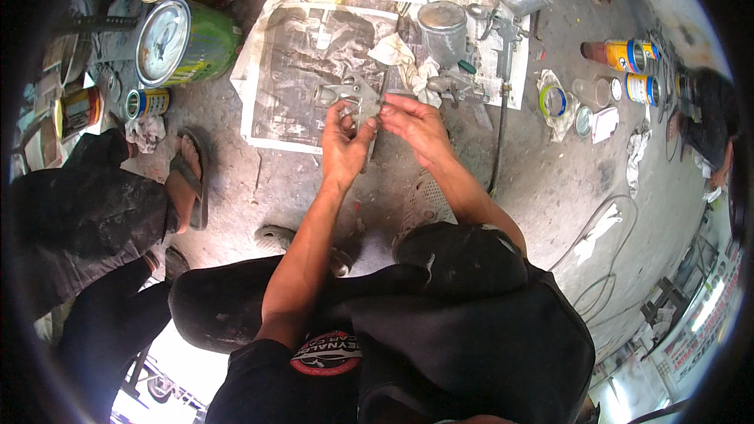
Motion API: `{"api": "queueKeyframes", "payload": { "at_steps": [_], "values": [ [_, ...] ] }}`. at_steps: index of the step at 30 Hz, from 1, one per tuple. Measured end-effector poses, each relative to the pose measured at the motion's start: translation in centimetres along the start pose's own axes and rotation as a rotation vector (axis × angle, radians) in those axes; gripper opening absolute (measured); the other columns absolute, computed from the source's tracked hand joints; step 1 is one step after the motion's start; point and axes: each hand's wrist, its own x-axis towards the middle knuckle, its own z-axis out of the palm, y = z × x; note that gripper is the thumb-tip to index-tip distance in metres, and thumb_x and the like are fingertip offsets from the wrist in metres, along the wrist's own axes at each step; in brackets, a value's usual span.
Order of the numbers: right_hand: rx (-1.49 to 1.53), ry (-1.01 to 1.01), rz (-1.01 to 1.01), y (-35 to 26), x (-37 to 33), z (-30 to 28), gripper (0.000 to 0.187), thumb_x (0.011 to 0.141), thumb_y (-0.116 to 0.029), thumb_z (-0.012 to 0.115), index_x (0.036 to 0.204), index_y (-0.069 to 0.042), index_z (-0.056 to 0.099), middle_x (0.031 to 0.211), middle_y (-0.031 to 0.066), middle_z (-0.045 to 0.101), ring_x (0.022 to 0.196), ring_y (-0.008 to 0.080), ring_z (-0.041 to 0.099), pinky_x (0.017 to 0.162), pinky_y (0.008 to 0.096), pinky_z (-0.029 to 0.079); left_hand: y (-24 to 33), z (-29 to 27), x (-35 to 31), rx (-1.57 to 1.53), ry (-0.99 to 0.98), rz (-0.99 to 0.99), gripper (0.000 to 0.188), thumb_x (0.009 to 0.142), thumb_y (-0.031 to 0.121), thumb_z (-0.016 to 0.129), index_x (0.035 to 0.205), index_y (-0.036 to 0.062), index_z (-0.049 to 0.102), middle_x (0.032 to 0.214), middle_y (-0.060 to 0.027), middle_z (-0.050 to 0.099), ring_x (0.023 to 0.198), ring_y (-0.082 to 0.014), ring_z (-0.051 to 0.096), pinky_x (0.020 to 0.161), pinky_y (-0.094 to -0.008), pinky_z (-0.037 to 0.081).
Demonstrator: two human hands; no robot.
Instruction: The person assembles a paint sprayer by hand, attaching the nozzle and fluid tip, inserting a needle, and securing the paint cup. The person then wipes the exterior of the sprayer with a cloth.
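while the left hand (343, 145) is closed around a grey metal piece (360, 100), the right hand (416, 127) has its fingertips drawn narrowly together at the piece's right edge; whether they pinch some small part there or only touch the metal, i cannot tell. the piece, which looks like the body of a spray gun, sits partly inside the left grip and partly beyond it, with its rounded end toward the left.

for close work of this kind, i would judge that the left hand does best as a firm, quiet clamp, leaving the fine handling to the right. light fingertip pressure, kept square to the metal, should be safer than force, and working above the newspaper (275, 122) would help to catch anything small that slips.

that stained newspaper lies on the floor (236, 188), under and beyond the piece. just past the right hand are a crumpled cloth (400, 55) and, farther out, a metal cup (442, 35) and a second spray gun (503, 35), from which a dark hose (500, 145) seems to run back toward the person. well apart on the left stands a large green can (206, 41); far to the right, a yellow-and-blue tin (640, 89).
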Motion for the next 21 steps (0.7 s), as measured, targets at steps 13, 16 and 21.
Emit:
{"api": "queueKeyframes", "payload": {
  "at_steps": [13,16,21],
  "values": [
    [-0.048,-0.016,-0.078,-0.2,-0.5,0.9,0.048,0.097,-0.006,0.066,0.142,0.006,0.053,0.124,0.0153,0.069,0.115,0.0198,0.065,0.102,0.0336,0.052,0.3,0.3,-0.1,-0.036,0.06,-0.02,0.051,0.094,0.0,0.07,0.138,0.0027,0.043,0.108,-0.0127,0.069,0.095,-0.0167,0.067,0.079,-0.0285,0.055],
    [-0.134,-0.01,-0.073,0.4,0.0,0.9,0.049,0.098,-0.007,0.066,0.142,0.007,0.053,0.123,0.0148,0.069,0.11,0.0183,0.066,0.099,0.0324,0.053,0.1,0.2,-0.2,0.06,0.08,0.021,0.05,0.094,0.0,0.07,0.136,0.0035,0.044,0.11,-0.0143,0.069,0.096,-0.0185,0.067,0.081,-0.0305,0.055],
    [-0.1,0.057,-0.048,0.3,-0.2,1.2,0.047,0.096,-0.005,0.067,0.14,0.006,0.056,0.117,0.0132,0.071,0.103,0.016,0.067,0.09,0.0277,0.053,0.2,0.4,-0.5,0.162,0.074,0.138,0.046,0.093,0.0,0.071,0.133,0.0032,0.048,0.115,-0.0157,0.07,0.099,-0.0189,0.069,0.084,-0.0319,0.054]
  ]
}}
